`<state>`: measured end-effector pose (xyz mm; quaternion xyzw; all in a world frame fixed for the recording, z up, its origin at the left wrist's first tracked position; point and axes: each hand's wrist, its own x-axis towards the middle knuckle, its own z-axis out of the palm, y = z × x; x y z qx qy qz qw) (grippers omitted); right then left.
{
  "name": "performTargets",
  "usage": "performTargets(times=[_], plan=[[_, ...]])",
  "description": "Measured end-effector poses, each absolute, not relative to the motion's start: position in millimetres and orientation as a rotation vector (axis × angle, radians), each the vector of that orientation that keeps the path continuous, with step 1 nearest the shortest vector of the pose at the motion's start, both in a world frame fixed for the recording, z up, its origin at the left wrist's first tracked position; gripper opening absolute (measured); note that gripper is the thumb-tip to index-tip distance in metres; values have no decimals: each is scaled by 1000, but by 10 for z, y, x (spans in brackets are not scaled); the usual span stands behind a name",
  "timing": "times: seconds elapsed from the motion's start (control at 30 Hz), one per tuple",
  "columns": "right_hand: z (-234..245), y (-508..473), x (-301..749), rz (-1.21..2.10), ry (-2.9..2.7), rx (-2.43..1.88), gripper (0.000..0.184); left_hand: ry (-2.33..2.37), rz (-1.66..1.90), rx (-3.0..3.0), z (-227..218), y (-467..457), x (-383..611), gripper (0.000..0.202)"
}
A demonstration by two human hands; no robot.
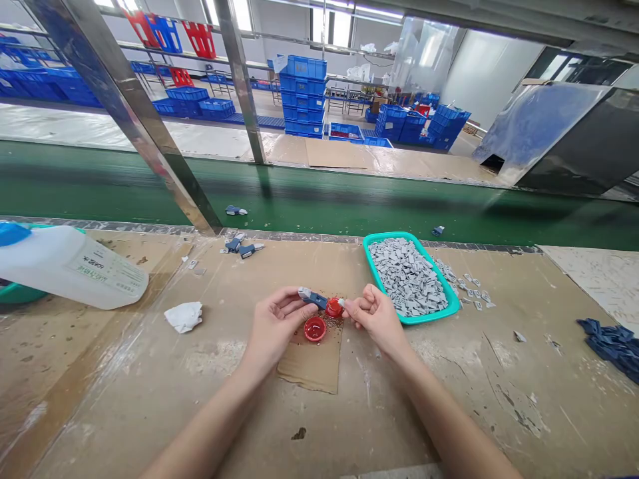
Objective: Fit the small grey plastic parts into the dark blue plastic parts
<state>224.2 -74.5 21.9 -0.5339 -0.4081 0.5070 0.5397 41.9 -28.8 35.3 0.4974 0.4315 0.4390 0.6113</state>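
Note:
My left hand [277, 320] grips a small dark-blue plastic part [314, 299] with a light grey end. Its other end reaches the rim of a red cup [333, 309]; whether they touch I cannot tell. Between the thumb and finger of my right hand [375, 319] is a small pale grey piece [342, 302], held at the right side of that cup. A second red cup [315, 328], which looks wet inside, stands just in front. Both cups are on a piece of brown cardboard [312, 372] with dark specks around them.
A teal tray [452, 305] heaped with grey pieces [412, 276] is right of my hands, with loose ones beside it. Dark-blue parts [247, 250] lie at back left, others [612, 346] far right. A white jug [104, 269] and crumpled tissue [184, 317] are left. Behind runs a green conveyor belt [319, 199].

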Motion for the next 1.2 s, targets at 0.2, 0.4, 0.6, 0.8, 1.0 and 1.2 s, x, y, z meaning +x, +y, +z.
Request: performTargets(times=[0.2,0.4,0.6,0.8,1.0,1.2], plan=[[364,-840,2228,1355,-921,-1134,50,966,953,1158,373,-345,469,25],[385,-840,2191,1400,-961,-1158,51,958,922,1167,427,-387,490,25],[372,-851,2192,1439,-1011,-1252,53,975,906,1221,414,-430,493,17],[417,-905,2181,1415,-1060,-1310,47,897,965,1282,398,-447,485,17],[500,-886,2323,1155,-1212,-1417,29,877,765,1328,463,-334,536,40],[428,-856,2990,203,-1248,-1852,13,1059,819,1883,443,485,538,66]])
